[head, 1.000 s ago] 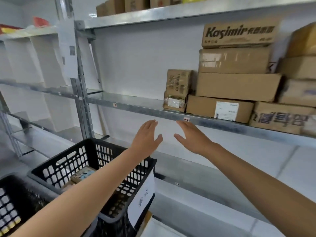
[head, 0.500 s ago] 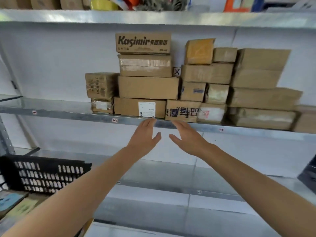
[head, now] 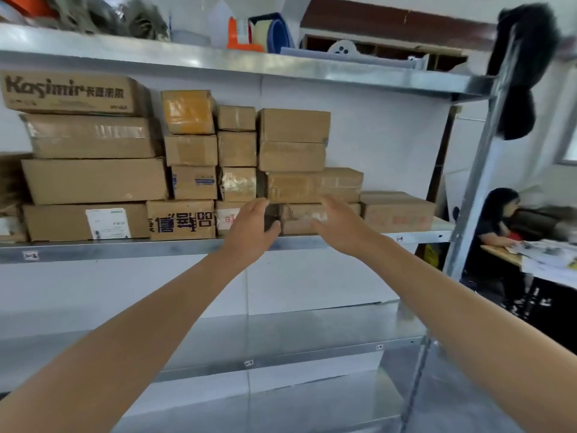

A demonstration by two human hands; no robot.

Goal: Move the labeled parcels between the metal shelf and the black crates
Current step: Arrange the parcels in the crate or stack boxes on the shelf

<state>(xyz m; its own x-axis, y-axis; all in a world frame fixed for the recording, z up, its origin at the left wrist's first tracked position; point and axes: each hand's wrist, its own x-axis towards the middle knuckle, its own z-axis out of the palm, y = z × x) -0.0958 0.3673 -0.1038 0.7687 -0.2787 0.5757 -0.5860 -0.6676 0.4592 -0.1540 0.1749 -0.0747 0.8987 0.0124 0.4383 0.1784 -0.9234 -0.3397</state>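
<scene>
Reaching both arms out at the metal shelf (head: 125,250), palms facing each other.
The left hand (head: 253,226) and right hand (head: 340,228) are hovering before the stacked parcels (head: 93,179), fingers straight and close together, thumbs apart, gripping nothing; a person (head: 496,220) is sitting at a desk (head: 501,254) on the far right.

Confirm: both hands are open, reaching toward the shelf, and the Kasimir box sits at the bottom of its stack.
Wrong on one point: the head view shows the Kasimir box on top of its stack. The left hand and right hand are open, reaching toward the metal shelf.
</scene>
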